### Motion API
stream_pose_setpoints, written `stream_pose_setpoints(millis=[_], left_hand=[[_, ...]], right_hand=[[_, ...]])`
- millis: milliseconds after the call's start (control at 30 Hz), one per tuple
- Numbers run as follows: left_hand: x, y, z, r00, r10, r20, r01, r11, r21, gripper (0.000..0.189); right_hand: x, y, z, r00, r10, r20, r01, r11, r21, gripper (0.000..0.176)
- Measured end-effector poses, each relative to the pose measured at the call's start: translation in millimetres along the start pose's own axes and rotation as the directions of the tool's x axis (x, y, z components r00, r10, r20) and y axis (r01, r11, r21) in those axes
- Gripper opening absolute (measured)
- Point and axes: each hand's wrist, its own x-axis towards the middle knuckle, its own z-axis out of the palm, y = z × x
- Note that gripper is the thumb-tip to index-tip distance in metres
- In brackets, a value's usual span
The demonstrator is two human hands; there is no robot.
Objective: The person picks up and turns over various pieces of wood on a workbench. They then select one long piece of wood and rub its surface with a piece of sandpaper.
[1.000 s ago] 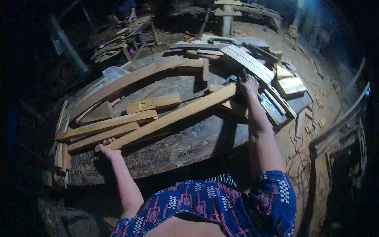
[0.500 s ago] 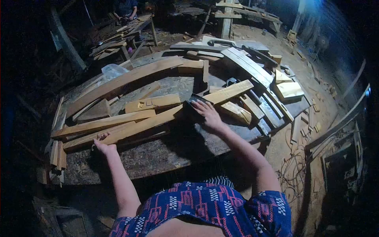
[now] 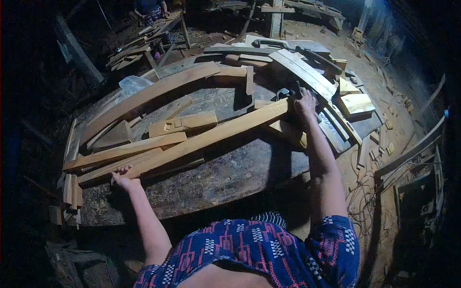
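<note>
A long wooden bar (image 3: 216, 137) lies slantwise over other pieces on the worktable (image 3: 192, 192). At its lower left end, my left hand (image 3: 127, 178) is closed round the bar. My right hand (image 3: 305, 104) is at the far right end, its fingers round a dark tool (image 3: 294, 98) that is partly hidden under the hand. A shorter block with a cut mortise (image 3: 183, 124) and a tapered piece (image 3: 126, 152) lie just behind the bar.
A curved wooden frame piece (image 3: 149, 99) spans the back of the table. Metal-coloured planks (image 3: 307, 72) and pale blocks (image 3: 356, 103) lie at the right. A clear plastic bag (image 3: 134, 84) is at the back left. Another person (image 3: 150, 10) stands by a far bench.
My right hand and the dark tool have moved right along the bar, from its middle to its far end. My left hand has stayed at the lower left end.
</note>
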Motion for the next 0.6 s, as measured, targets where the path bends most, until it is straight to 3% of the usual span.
stream_pose_setpoints(millis=[67,133,200,233,267,333,367,433,467,500,533,567,600], left_hand=[[-5.0,-0.1,2.6,1.000,0.009,0.010,-0.009,1.000,0.004,0.040],[-9.9,-0.8,1.8,1.000,0.007,0.027,-0.007,1.000,0.016,0.040],[-6.4,-3.1,4.2,1.000,-0.007,-0.012,0.007,1.000,-0.004,0.041],[-0.2,-3.3,0.8,1.000,-0.016,-0.004,0.016,1.000,-0.006,0.041],[8.9,-3.9,-7.1,0.998,-0.023,0.059,0.025,0.999,-0.038,0.042],[11.5,-6.1,-9.6,0.992,-0.029,0.124,0.037,0.997,-0.067,0.043],[9.0,-4.7,-7.8,0.997,0.007,0.076,-0.005,1.000,-0.025,0.043],[0.4,-1.9,-3.6,0.998,0.050,0.026,-0.050,0.999,0.019,0.043],[-7.9,-3.8,1.4,0.999,0.031,0.026,-0.032,0.999,0.010,0.043],[-11.7,-4.3,4.5,1.000,0.012,0.026,-0.012,1.000,0.000,0.043],[-10.4,-2.9,5.1,1.000,0.015,0.021,-0.015,1.000,-0.004,0.043],[-8.2,-1.3,4.5,1.000,-0.001,0.005,0.001,1.000,-0.001,0.044],[-6.5,-0.3,3.4,1.000,-0.016,-0.014,0.016,1.000,-0.001,0.044]], right_hand=[[-22.5,-12.4,1.4,0.961,-0.266,0.072,0.271,0.960,-0.067,0.054],[-75.2,-69.1,-17.6,0.966,-0.252,0.056,0.232,0.942,0.242,0.052],[-128.7,-121.3,-9.8,0.843,-0.536,-0.039,0.531,0.818,0.222,0.047],[-153.8,-152.8,-19.1,0.781,-0.622,0.058,0.586,0.762,0.278,0.050],[-183.8,-176.8,-12.1,0.742,-0.670,0.026,0.613,0.693,0.380,0.055],[-223.2,-213.0,-34.1,0.626,-0.779,-0.042,0.737,0.573,0.358,0.056],[-222.9,-211.3,-42.5,0.628,-0.777,-0.041,0.735,0.574,0.361,0.056],[-214.0,-198.8,-53.5,0.510,-0.858,-0.061,0.737,0.399,0.546,0.055],[-197.2,-184.4,-38.5,0.495,-0.869,0.007,0.772,0.444,0.456,0.052],[-174.3,-164.8,-34.1,0.526,-0.845,0.099,0.745,0.514,0.425,0.067],[-150.6,-141.0,-26.6,0.654,-0.753,0.075,0.666,0.619,0.416,0.050],[-113.8,-107.5,-0.6,0.745,-0.664,0.060,0.582,0.692,0.428,0.059],[-81.3,-71.3,9.8,0.832,-0.550,0.073,0.511,0.811,0.286,0.054]])
